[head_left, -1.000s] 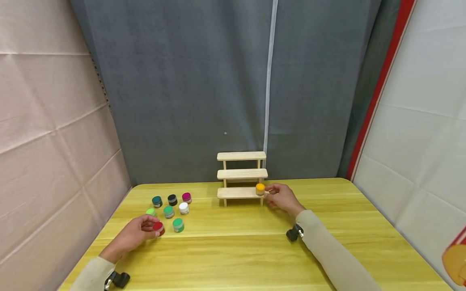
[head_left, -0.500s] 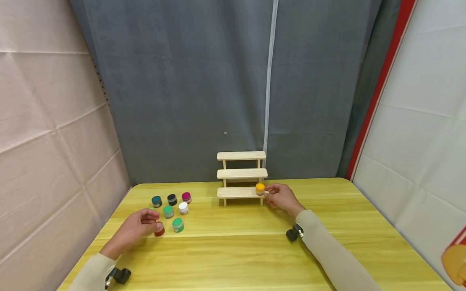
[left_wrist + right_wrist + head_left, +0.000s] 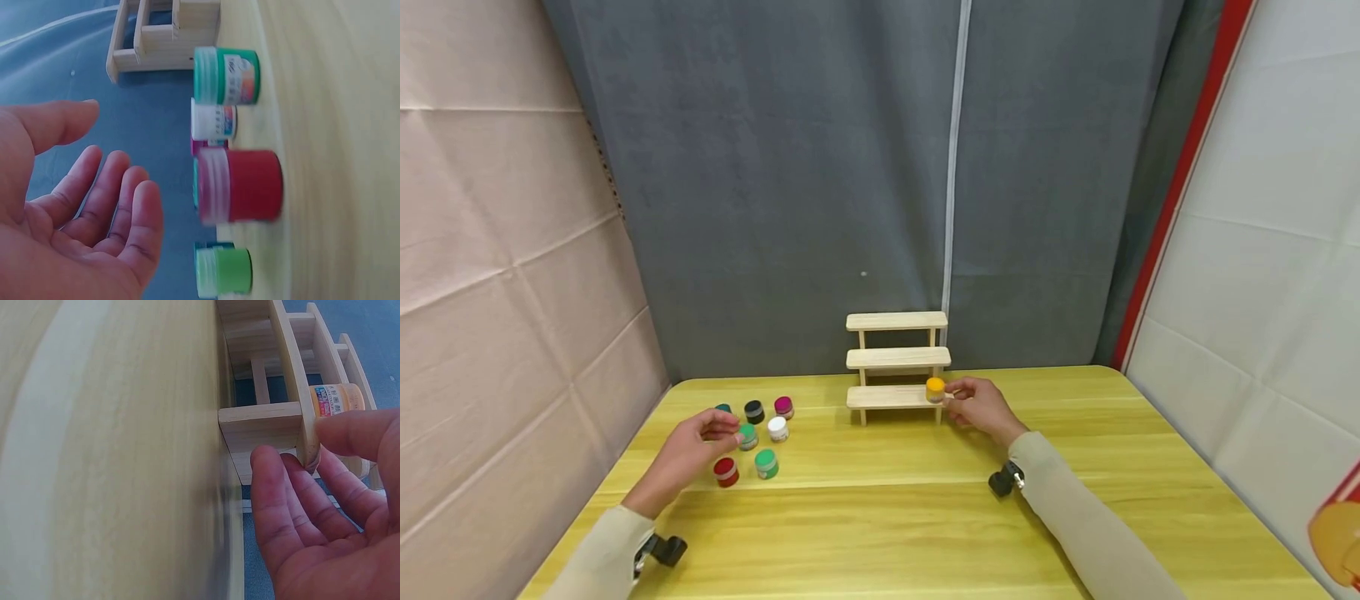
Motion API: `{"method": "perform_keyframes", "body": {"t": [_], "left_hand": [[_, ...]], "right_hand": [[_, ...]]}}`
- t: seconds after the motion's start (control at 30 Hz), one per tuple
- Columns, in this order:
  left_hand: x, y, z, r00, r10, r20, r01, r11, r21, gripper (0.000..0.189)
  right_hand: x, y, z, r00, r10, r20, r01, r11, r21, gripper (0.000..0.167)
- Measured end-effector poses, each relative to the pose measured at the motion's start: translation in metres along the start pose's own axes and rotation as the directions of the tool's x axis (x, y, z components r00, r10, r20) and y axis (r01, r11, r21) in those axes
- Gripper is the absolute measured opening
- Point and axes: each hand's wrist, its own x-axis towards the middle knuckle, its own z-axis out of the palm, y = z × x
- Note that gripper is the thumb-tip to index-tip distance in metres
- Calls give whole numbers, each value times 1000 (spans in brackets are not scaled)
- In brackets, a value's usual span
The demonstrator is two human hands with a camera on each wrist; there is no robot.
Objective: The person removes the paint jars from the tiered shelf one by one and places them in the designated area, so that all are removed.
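Note:
My left hand (image 3: pixel 688 454) hovers over a group of small paint jars with its fingers loosely bent and nothing in them. In the head view its fingertips overlap a green jar (image 3: pixel 747 437); a red jar (image 3: pixel 726 472) stands just in front. The light green jar (image 3: pixel 226 272) is hidden by the hand in the head view but shows in the left wrist view. My right hand (image 3: pixel 981 408) grips the end of the lowest shelf of a wooden three-step stand (image 3: pixel 887 398), thumb on top and fingers below. An orange-capped jar (image 3: pixel 337 400) stands on that shelf beside the thumb.
Around the left hand stand another green jar (image 3: pixel 767 464), a white jar (image 3: pixel 778 429), a black jar (image 3: pixel 754 411), a magenta jar (image 3: pixel 784 407) and a partly covered teal jar (image 3: pixel 723 407). A grey curtain (image 3: pixel 775 208) hangs behind the wooden table (image 3: pixel 880 533).
My left hand has let go of the red jar, which stays on the table, and has moved away and slightly right over the jars. The right hand and the orange-capped jar have not moved.

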Motion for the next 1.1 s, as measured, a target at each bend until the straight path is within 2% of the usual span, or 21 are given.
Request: {"method": "perform_keyframes", "body": {"t": [0.4,0.7,1.1], "left_hand": [[13,24,20,999,32,-18,-33,998,-54,39],[20,38,37,998,68,5,-67,994,-86,37],[37,59,75,990,135,37,-127,977,-174,28]], "right_hand": [[0,-2,0,1000,6,9,-6,1000,17,33],[0,-1,0,1000,16,4,-16,1000,3,34],[-1,0,1,1000,21,0,-21,1000,-5,31]]}}
